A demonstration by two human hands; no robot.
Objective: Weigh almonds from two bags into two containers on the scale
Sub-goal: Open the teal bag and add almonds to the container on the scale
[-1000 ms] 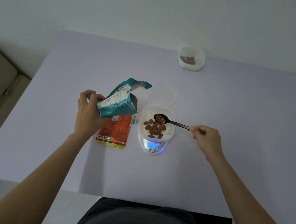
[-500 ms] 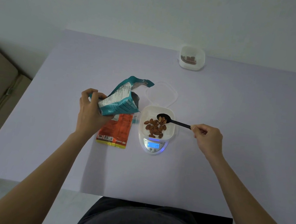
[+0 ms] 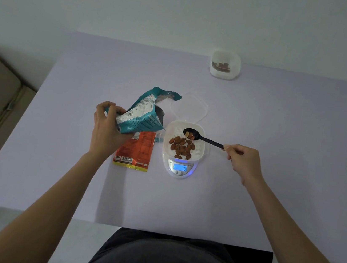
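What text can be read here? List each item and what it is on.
"18": lit blue display of the scale.
Teal bag, held in the left hand: white print, too blurred to read.
Orange bag, flat on the table: barcode and print, too small to read.

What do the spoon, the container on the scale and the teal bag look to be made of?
Spoon: matte black, thin one-piece handle, probably plastic.
Container on the scale: white translucent, ribbed inside walls, likely plastic.
Teal bag: printed film, creased, silvery lining at its mouth, seemingly foil laminate.
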